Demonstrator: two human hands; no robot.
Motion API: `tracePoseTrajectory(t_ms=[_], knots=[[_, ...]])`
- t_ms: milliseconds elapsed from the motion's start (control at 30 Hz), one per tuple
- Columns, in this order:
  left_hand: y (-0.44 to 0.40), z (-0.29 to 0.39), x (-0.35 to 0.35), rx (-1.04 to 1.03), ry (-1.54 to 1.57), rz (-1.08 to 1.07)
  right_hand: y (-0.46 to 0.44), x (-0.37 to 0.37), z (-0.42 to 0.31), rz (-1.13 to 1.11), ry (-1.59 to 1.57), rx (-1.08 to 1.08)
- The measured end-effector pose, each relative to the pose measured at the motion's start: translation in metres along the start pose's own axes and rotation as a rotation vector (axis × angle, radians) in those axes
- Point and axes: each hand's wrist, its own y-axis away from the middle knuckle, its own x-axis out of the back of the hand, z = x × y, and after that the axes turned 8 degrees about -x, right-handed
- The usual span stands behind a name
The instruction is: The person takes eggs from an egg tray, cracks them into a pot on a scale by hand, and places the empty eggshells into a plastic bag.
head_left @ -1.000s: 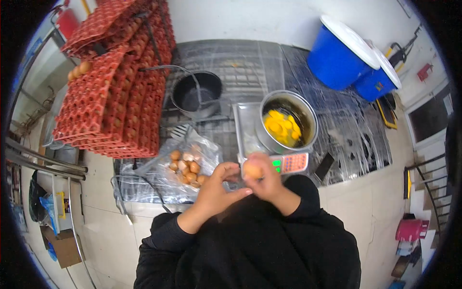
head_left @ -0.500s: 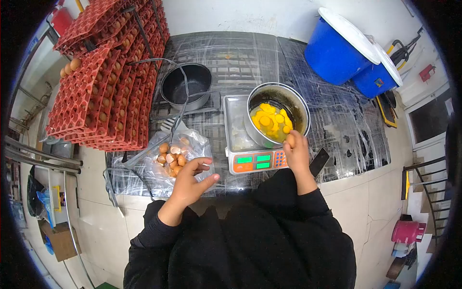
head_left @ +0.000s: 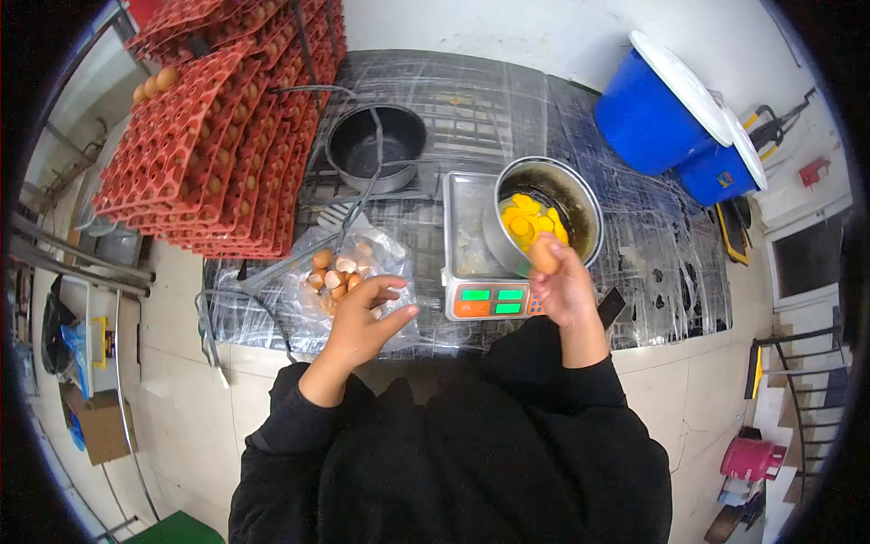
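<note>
My right hand [head_left: 569,288] grips a brown egg [head_left: 545,254] at the near rim of a metal pot [head_left: 587,195]. Inside the pot lie several yellow yolks [head_left: 530,218] in clear egg white. The pot rests on a kitchen scale [head_left: 467,249] with lit green displays, though the digits are too small to read. My left hand [head_left: 367,317] holds nothing, its thumb and fingers apart, over the edge of a clear plastic bag [head_left: 394,263]. Broken brown eggshells [head_left: 335,276] are heaped on that bag, just beyond my left fingers.
Tall stacks of red egg trays [head_left: 172,163] stand at the left, some holding eggs. An empty dark pot [head_left: 376,145] sits behind the bag, with a cable running across it. Blue lidded tubs [head_left: 648,113] are at the back right. A dark phone-like slab [head_left: 613,306] lies right of the scale.
My right hand has lifted slightly, and the egg in it shows more fully at the pot's rim. The left hand stays open near the shells. The whole view has shifted a little.
</note>
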Motion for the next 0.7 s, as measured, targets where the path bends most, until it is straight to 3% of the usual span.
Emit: tracePoseTrajectory(t_ms=[133, 367, 467, 500, 600, 700], knots=[[-0.01, 0.014, 0.007, -0.302, -0.088, -0.003, -0.008, -0.059, 0.052, -0.307, 0.212, -0.342], [-0.007, -0.009, 0.043, -0.315, -0.164, 0.065, -0.032, -0.112, 0.117, -0.423, 0.384, -0.485], [-0.002, -0.013, 0.065, -0.189, -0.143, -0.048, -0.036, -0.118, 0.13, -0.429, 0.374, -0.521], [-0.001, -0.018, 0.068, -0.237, -0.171, -0.039, -0.036, -0.12, 0.134, -0.423, 0.389, -0.522], [0.001, -0.018, 0.071, -0.004, -0.104, -0.03, -0.04, -0.125, 0.144, -0.433, 0.378, -0.545], [-0.001, -0.028, 0.074, -0.047, -0.22, -0.005, -0.046, -0.127, 0.153, -0.409, 0.383, -0.56]])
